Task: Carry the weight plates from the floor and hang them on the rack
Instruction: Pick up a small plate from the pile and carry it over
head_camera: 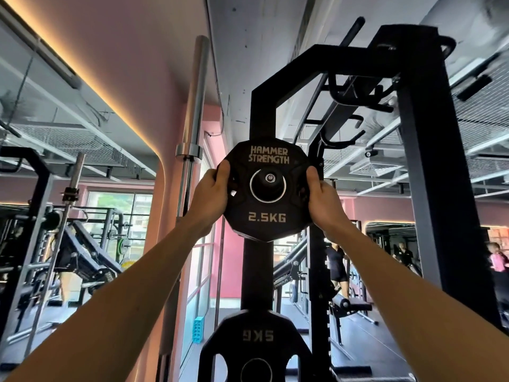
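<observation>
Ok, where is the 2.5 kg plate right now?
In the head view the 2.5 kg plate sits centre frame on the rack post's peg, gripped by the left hand and right hand, above the 5 kg plate.

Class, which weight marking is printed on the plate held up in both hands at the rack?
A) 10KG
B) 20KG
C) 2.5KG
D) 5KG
C: the plate gripped by the left hand and right hand reads 2.5KG below its centre hole.

Small black plate [267, 188] between the fingers of both hands: "HAMMER STRENGTH" above centre hole, "2.5KG" below. Lower plate [254, 351], under the fingers: "5KG", upside down. Nothing else legible.
</observation>
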